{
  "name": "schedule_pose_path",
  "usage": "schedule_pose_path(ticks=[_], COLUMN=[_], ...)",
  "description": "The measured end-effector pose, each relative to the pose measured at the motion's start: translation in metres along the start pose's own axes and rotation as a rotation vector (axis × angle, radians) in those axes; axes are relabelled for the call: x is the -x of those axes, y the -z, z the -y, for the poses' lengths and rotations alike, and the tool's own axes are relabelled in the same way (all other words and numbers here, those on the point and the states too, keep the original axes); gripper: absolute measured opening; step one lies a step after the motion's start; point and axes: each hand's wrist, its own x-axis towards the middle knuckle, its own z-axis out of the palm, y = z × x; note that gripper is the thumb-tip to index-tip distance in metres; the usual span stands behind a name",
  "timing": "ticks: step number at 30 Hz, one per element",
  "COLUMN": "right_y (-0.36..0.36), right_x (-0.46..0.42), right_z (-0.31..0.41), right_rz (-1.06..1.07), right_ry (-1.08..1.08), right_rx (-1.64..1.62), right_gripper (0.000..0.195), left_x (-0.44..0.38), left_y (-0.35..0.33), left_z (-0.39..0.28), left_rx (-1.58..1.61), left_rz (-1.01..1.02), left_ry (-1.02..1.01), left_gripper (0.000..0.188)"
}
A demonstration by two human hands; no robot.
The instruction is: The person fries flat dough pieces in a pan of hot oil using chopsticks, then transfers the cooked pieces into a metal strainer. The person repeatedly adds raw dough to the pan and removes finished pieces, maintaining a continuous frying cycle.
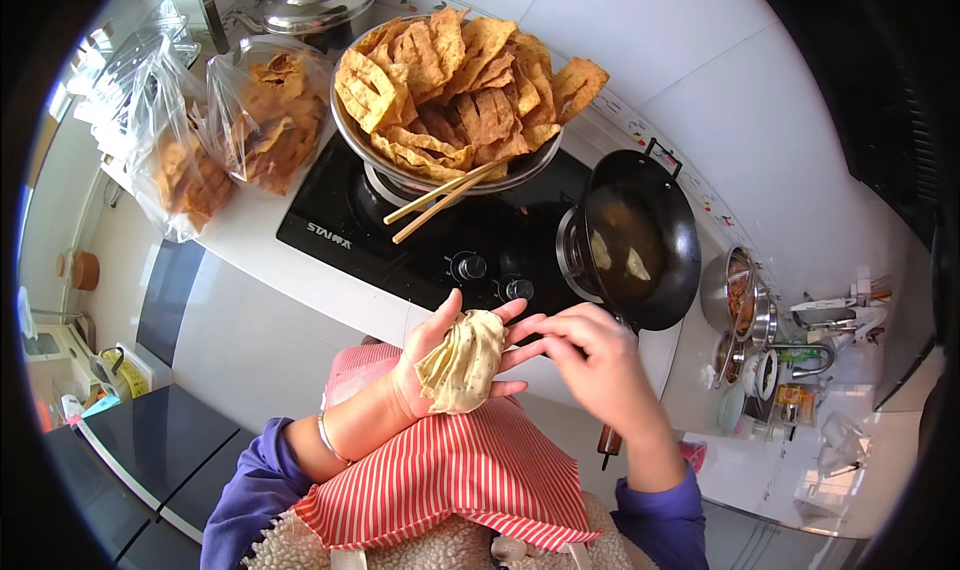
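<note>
On my upturned left palm (420,371) lies a folded, pleated piece of raw pale dough (466,360) flecked with dark specks. That hand's fingers are spread out beneath it. My right hand (600,360) has its fingers bent, and their tips meet the ends of my left fingers beside the dough. Whether anything small is between them is hidden. Just beyond the hands, to the right, a black wok (679,285) stands on the gas cooktop (322,221). Two pale pieces of dough (637,265) are in the oil (616,221) there.
A metal bowl (525,184) heaped with fried crisp sheets (442,75) stands on the left burner, chopsticks (442,202) resting on its rim. Left of it sit clear plastic bags (262,120) of fried sheets and a lidded pot (307,4). The wok's wooden handle (610,441) points towards me.
</note>
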Motion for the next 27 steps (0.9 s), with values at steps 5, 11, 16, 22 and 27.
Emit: schedule_pose_path(ticks=[5, 11, 16, 22, 27], right_y=[-0.029, -0.051, -0.074, -0.084, -0.08], right_x=[-0.011, -0.008, 0.003, -0.004, -0.008], right_z=[0.016, 0.049, 0.054, 0.046, 0.034], right_rz=[-0.037, 0.116, 0.209, 0.176, 0.189], right_ry=[0.002, 0.082, 0.237, 0.25, 0.015], right_rx=[0.106, 0.04, 0.147, 0.054, -0.238], right_gripper=[0.011, 0.014, 0.018, 0.013, 0.008], left_x=[0.005, 0.011, 0.02, 0.028, 0.031], left_y=[0.008, -0.001, 0.005, 0.006, 0.003], left_z=[-0.004, -0.008, -0.021, -0.026, -0.025], left_rx=[-0.024, -0.04, -0.058, -0.075, -0.074], left_rz=[-0.023, 0.047, 0.029, 0.018, 0.029], left_ry=[0.049, -0.075, -0.228, -0.286, -0.288], left_gripper=[0.073, 0.065, 0.06, 0.06, 0.06])
